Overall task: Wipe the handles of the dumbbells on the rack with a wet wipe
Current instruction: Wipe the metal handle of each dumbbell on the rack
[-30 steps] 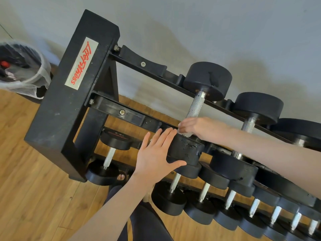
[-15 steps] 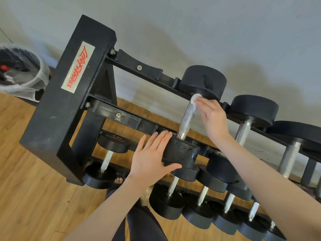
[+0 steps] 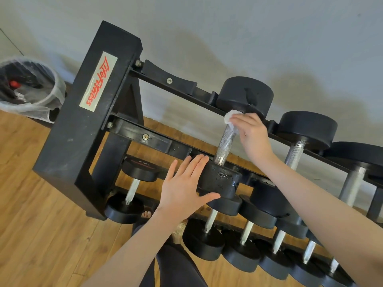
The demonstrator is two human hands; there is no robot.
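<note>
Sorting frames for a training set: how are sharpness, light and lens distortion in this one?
Head view: sharp on the knurled handle and wipe; soft, even light with blurry shadows on the wall; small wet glints on the near weight; wide-angle tilt, rack slanting across the frame.

wet wipe (image 3: pixel 229 119) mostly under fingers | bin (image 3: pixel 31 88) cut off (left edge) | lower dumbbells blurred

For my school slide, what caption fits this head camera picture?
Right hand wipes a dumbbell handle with a wet wipe; left hand steadies it.
</note>
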